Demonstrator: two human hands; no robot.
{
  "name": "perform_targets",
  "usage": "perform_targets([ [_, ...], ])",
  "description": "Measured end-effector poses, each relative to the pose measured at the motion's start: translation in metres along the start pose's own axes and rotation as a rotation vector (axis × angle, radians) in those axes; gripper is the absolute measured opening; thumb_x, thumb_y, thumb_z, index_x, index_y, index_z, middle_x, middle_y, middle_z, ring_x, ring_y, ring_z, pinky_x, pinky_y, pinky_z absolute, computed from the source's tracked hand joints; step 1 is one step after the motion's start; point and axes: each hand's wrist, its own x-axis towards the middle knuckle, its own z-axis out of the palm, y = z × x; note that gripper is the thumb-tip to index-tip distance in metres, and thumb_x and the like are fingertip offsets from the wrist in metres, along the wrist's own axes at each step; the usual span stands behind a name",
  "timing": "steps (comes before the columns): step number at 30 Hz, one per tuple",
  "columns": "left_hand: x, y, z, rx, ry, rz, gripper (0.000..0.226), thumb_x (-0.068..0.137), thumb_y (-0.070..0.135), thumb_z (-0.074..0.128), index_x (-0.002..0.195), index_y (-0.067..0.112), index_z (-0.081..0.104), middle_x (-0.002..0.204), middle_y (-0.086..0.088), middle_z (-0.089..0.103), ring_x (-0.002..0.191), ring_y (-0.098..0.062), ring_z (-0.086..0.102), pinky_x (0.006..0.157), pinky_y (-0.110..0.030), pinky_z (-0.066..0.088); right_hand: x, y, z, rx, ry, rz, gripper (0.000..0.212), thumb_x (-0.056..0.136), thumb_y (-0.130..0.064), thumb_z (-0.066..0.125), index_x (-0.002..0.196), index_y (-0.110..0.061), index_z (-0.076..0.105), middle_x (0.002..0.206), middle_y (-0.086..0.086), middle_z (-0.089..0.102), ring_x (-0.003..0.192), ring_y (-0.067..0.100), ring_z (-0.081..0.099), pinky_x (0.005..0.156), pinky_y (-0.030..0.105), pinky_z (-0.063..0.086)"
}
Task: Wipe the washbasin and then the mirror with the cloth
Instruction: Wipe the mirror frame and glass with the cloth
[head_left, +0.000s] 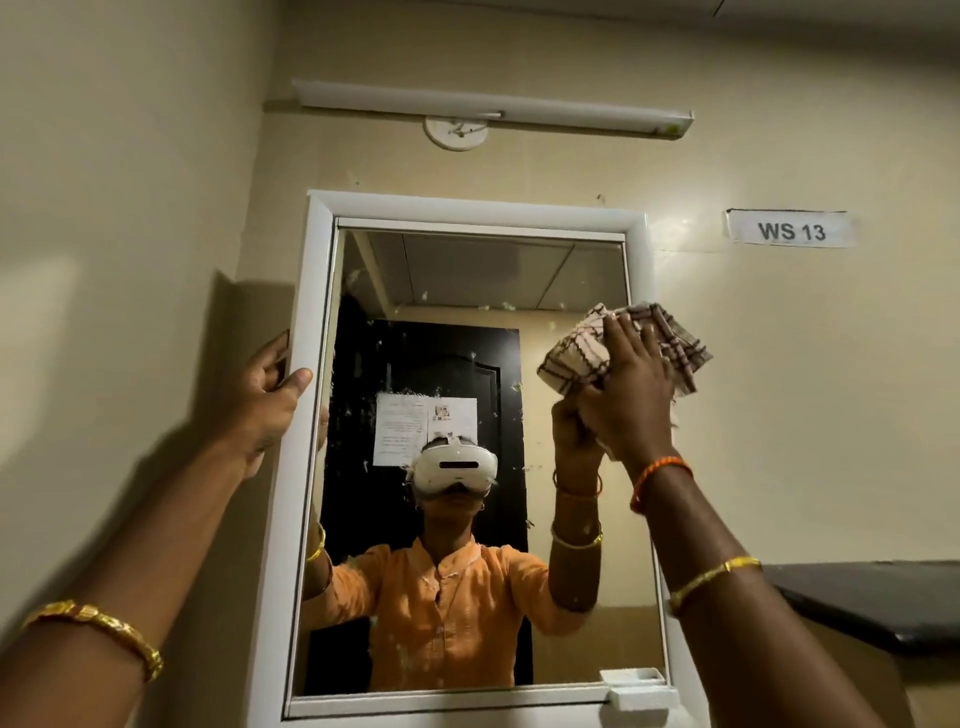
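A white-framed mirror (457, 332) hangs on the beige wall, its glass speckled with small marks. My right hand (631, 387) presses a checked beige-and-brown cloth (675, 338) flat against the mirror's upper right edge, fingers straight and spread. The cloth bunches out past the fingertips and over the frame. My left hand (270, 395) grips the mirror's left frame at mid height, thumb on the front, fingers curled behind. The washbasin is out of view below.
A tube light (493, 109) runs above the mirror. A label reading WS 13 (789, 229) is stuck on the wall at right. A dark ledge (857, 597) juts out at lower right. A small white soap holder (641, 688) sits at the mirror's bottom right corner.
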Motion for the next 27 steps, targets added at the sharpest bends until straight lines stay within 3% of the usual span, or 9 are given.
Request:
perform_targets([
  [5, 0.001, -0.002, -0.002, -0.052, -0.029, -0.037, 0.053, 0.095, 0.008, 0.047, 0.143, 0.023, 0.032, 0.129, -0.017, 0.054, 0.044, -0.008, 0.064, 0.043, -0.024, 0.055, 0.041, -0.046, 0.009, 0.133, 0.006, 0.080, 0.076, 0.082, -0.014, 0.062, 0.149, -0.016, 0.027, 0.159, 0.003, 0.021, 0.149, 0.024, 0.007, 0.119, 0.050, 0.005],
  [7, 0.001, -0.003, -0.003, -0.057, -0.019, -0.027, 0.053, 0.095, 0.008, 0.048, 0.143, 0.024, 0.033, 0.131, -0.015, 0.054, 0.072, -0.018, 0.072, 0.065, -0.036, 0.061, 0.040, -0.074, 0.019, 0.173, -0.024, 0.006, 0.077, 0.079, -0.016, 0.065, 0.148, -0.015, 0.031, 0.158, 0.003, 0.025, 0.148, 0.024, 0.011, 0.119, 0.051, 0.010],
  [9, 0.001, -0.004, -0.005, -0.028, -0.021, -0.019, 0.053, 0.094, 0.007, 0.049, 0.142, 0.024, 0.035, 0.135, -0.014, 0.052, 0.112, -0.031, 0.060, 0.096, -0.049, 0.049, 0.029, -0.098, 0.030, 0.174, -0.096, -0.171, 0.075, 0.077, -0.014, 0.066, 0.146, -0.015, 0.036, 0.156, 0.003, 0.030, 0.147, 0.023, 0.015, 0.118, 0.050, 0.016],
  [11, 0.001, -0.004, -0.008, -0.024, -0.039, -0.012, 0.053, 0.093, 0.008, 0.051, 0.140, 0.026, 0.037, 0.138, -0.014, 0.050, 0.122, -0.033, 0.052, 0.104, -0.052, 0.040, 0.022, -0.106, 0.036, 0.239, -0.171, -0.221, 0.072, 0.074, -0.008, 0.061, 0.143, -0.018, 0.041, 0.153, 0.003, 0.036, 0.145, 0.022, 0.023, 0.118, 0.048, 0.022],
  [13, 0.000, -0.004, -0.011, -0.018, -0.051, -0.021, 0.053, 0.092, 0.009, 0.053, 0.139, 0.027, 0.038, 0.134, -0.012, 0.053, 0.114, -0.028, 0.056, 0.101, -0.047, 0.043, 0.027, -0.098, 0.032, 0.342, -0.111, -0.135, 0.069, 0.067, -0.015, 0.057, 0.136, -0.022, 0.052, 0.141, 0.005, 0.052, 0.133, 0.023, 0.045, 0.110, 0.042, 0.039],
  [15, 0.000, -0.002, -0.013, -0.025, -0.073, -0.028, 0.053, 0.092, 0.009, 0.053, 0.139, 0.027, 0.037, 0.121, -0.010, 0.058, 0.093, -0.018, 0.059, 0.085, -0.034, 0.047, 0.033, -0.081, 0.023, 0.416, 0.016, -0.017, 0.068, 0.062, -0.021, 0.053, 0.130, -0.019, 0.058, 0.131, 0.009, 0.061, 0.121, 0.026, 0.056, 0.104, 0.039, 0.045],
  [17, 0.000, -0.002, -0.012, -0.059, -0.095, -0.029, 0.054, 0.092, 0.007, 0.052, 0.139, 0.028, 0.037, 0.107, -0.006, 0.061, 0.081, -0.007, 0.057, 0.071, -0.026, 0.045, 0.037, -0.063, 0.014, 0.456, 0.115, 0.088, 0.064, 0.067, -0.012, 0.054, 0.130, -0.014, 0.058, 0.133, 0.010, 0.059, 0.124, 0.026, 0.053, 0.108, 0.033, 0.040],
  [21, 0.002, -0.005, -0.011, -0.098, -0.087, -0.024, 0.054, 0.092, 0.007, 0.053, 0.139, 0.027, 0.038, 0.110, -0.003, 0.058, 0.092, -0.009, 0.056, 0.093, -0.029, 0.040, 0.035, -0.062, 0.014, 0.386, 0.139, 0.154, 0.065, 0.077, -0.002, 0.059, 0.140, -0.013, 0.047, 0.150, 0.008, 0.040, 0.142, 0.024, 0.031, 0.118, 0.044, 0.024],
  [27, 0.003, -0.009, -0.010, -0.064, -0.096, 0.011, 0.055, 0.093, 0.010, 0.052, 0.142, 0.027, 0.033, 0.118, 0.004, 0.053, 0.103, -0.006, 0.049, 0.094, -0.027, 0.035, 0.020, -0.129, 0.053, 0.304, 0.024, 0.021, 0.076, 0.079, -0.020, 0.070, 0.147, -0.017, 0.035, 0.157, 0.002, 0.028, 0.148, 0.021, 0.012, 0.121, 0.045, 0.006],
])
